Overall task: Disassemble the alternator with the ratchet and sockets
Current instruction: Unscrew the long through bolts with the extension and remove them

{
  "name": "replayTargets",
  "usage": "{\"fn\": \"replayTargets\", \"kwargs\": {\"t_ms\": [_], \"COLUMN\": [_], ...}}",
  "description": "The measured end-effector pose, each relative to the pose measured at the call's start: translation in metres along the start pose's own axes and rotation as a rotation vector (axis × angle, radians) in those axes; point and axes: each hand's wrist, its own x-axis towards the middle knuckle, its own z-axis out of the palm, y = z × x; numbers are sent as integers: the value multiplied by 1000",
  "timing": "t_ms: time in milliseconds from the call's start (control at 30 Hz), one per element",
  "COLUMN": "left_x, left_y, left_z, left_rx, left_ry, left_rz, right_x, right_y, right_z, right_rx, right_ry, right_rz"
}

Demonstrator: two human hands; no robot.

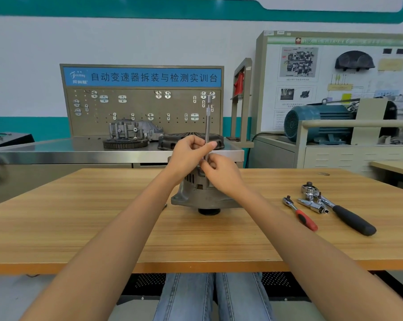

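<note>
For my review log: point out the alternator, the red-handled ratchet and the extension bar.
alternator (197, 195): head view, on its grey housing.
red-handled ratchet (305, 219): head view, on the red grip.
extension bar (207, 121): head view, on the upright shaft.

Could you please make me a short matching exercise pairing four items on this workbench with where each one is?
1. extension bar
2. alternator
3. red-handled ratchet
4. black-handled ratchet

A. lying farthest right on the table
B. held upright by both hands
C. standing on the table under the hands
D. lying between the alternator and the other ratchet

Pairs: 1-B, 2-C, 3-D, 4-A
</note>
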Motion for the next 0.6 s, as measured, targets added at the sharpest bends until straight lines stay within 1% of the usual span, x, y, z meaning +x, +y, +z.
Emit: {"fn": "replayTargets", "kwargs": {"t_ms": [133, 267, 367, 500, 600], "left_x": [0, 0, 1, 2, 1], "left_y": [2, 2, 0, 0, 2], "left_z": [-5, -7, -8, -4, -3], "left_rx": [-42, -46, -44, -69, -53], "left_ry": [-56, -76, -60, 18, 2], "left_rz": [0, -13, -5, -28, -27], "right_x": [2, 3, 2, 0, -1], "right_y": [0, -2, -3, -2, -2], "right_z": [-2, -2, -2, -1, -2], "right_rx": [16, -11, -12, -12, -1], "right_ry": [-29, -46, -41, -8, -16], "right_rz": [7, 26, 34, 16, 9]}}
